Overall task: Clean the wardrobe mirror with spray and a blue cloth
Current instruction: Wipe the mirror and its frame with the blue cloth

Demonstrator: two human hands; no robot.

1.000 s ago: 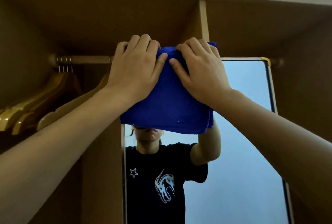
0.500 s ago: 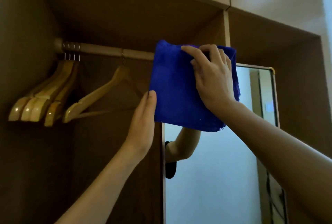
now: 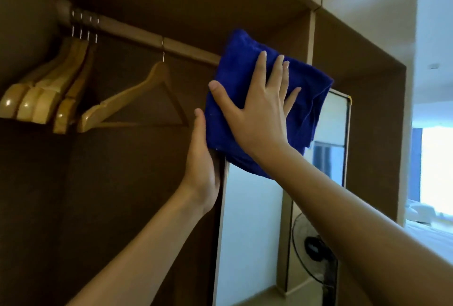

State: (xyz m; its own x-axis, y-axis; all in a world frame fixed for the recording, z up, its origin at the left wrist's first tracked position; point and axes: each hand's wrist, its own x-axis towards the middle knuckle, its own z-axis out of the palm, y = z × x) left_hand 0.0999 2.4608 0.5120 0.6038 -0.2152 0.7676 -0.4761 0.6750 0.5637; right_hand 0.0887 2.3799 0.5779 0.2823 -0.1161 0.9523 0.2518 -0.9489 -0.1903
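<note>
A folded blue cloth (image 3: 308, 99) lies flat against the upper left part of the wardrobe mirror (image 3: 247, 220). My right hand (image 3: 257, 112) presses on the cloth with its fingers spread and straight. My left hand (image 3: 202, 158) rests with straight fingers along the mirror's left edge, its fingertips touching the cloth's left side. The mirror's top left corner is hidden behind the cloth. No spray bottle is in view.
A wooden rail (image 3: 137, 36) at the upper left carries several wooden hangers (image 3: 46, 99), one hanging apart (image 3: 137, 99). The wardrobe's brown frame (image 3: 377, 139) stands to the mirror's right. A standing fan (image 3: 316, 254) is reflected in the mirror. A bright room opens at far right.
My left hand left the cloth and moved down to the mirror's left edge. My right hand's fingers straightened and spread on the cloth. The view swung left, so the mirror now sits further right.
</note>
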